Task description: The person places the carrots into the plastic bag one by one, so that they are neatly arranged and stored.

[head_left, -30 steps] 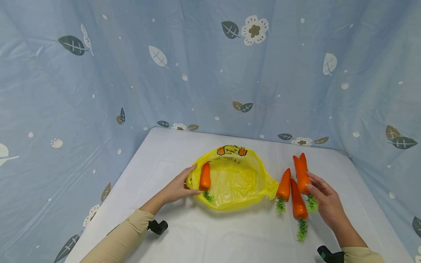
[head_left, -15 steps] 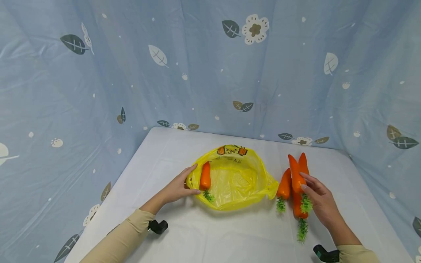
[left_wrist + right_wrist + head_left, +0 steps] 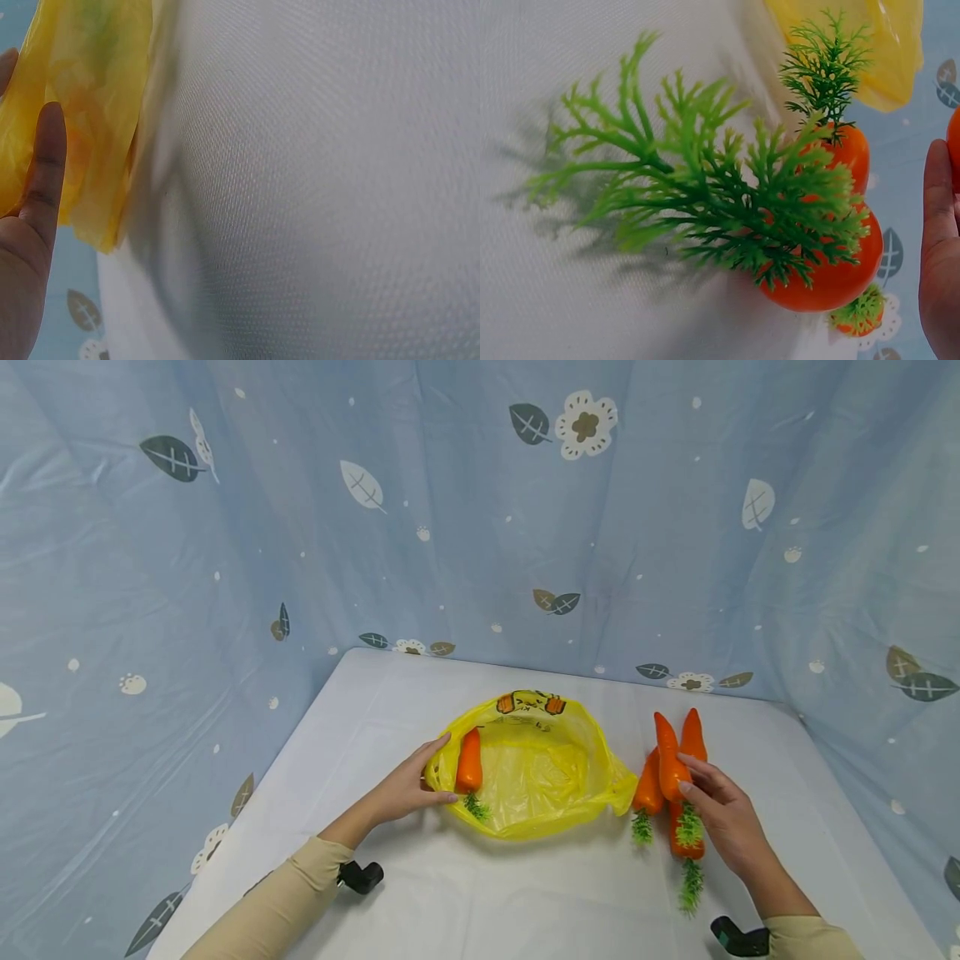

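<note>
A yellow plastic bag (image 3: 540,822) lies with its mouth wide on the white table. One orange toy carrot (image 3: 469,762) with green leaves is inside, along the bag's left side. My left hand (image 3: 408,783) holds that side, its thumb at the near rim and fingers around the back. Thumb and fingers of my right hand (image 3: 723,806) pinch another carrot (image 3: 666,752), tip pointing away, above several others. Below it are one carrot (image 3: 646,789) beside the bag, one nearer carrot (image 3: 685,845), and one farther carrot (image 3: 693,735) partly hidden. The right wrist view shows leaves (image 3: 705,180) up close.
A blue curtain (image 3: 480,527) with leaf and flower prints hangs behind and beside the white table (image 3: 525,902). Black wrist devices (image 3: 362,877) sit under both forearms.
My right hand has moved left with the carrot, passing over the other carrots toward the bag. The left hand and the bag stay in place.
</note>
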Motion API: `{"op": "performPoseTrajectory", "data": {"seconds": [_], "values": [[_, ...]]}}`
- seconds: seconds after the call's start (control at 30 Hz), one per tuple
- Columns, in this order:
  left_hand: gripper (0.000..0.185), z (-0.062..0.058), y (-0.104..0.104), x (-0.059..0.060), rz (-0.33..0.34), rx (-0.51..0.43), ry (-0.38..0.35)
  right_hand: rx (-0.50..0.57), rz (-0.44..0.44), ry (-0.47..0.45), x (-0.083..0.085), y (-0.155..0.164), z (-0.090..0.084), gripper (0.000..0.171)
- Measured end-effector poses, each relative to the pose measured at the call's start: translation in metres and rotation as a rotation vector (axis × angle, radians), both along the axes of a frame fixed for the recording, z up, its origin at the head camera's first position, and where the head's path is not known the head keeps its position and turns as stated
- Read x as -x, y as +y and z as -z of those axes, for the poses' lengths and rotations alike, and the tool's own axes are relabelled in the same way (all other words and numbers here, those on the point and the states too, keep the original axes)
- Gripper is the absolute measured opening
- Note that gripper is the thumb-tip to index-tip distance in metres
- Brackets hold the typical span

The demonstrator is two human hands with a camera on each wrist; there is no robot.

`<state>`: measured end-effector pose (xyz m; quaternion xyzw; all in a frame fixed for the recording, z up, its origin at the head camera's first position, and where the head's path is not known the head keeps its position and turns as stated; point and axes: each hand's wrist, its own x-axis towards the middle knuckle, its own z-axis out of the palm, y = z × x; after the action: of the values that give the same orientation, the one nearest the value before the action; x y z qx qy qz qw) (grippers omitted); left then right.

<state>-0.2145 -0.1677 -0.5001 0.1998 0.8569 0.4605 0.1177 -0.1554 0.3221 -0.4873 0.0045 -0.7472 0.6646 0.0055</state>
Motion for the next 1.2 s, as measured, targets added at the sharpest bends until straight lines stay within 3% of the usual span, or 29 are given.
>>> {"op": "performPoseTrajectory", "data": {"seconds": [0.27, 0.5, 0.87, 1.2], "values": [[0.1, 0.002, -0.001, 0.001, 0.005, -0.007, -0.003, -0.062, -0.015, 0.017, 0.001, -0.003, -0.003, 0.05], [0.099, 0.002, 0.0, 0.001, 0.005, -0.011, -0.008, -0.047, -0.024, 0.048, 0.003, -0.005, 0.002, 0.051], [0.099, 0.0, 0.001, 0.0, 0.004, -0.001, 0.003, -0.178, -0.01, 0.034, 0.007, -0.011, 0.0, 0.055], [0.1, 0.003, 0.001, 0.002, 0.004, 0.004, 0.005, -0.176, -0.023, 0.048, 0.009, -0.019, -0.004, 0.053]]}}
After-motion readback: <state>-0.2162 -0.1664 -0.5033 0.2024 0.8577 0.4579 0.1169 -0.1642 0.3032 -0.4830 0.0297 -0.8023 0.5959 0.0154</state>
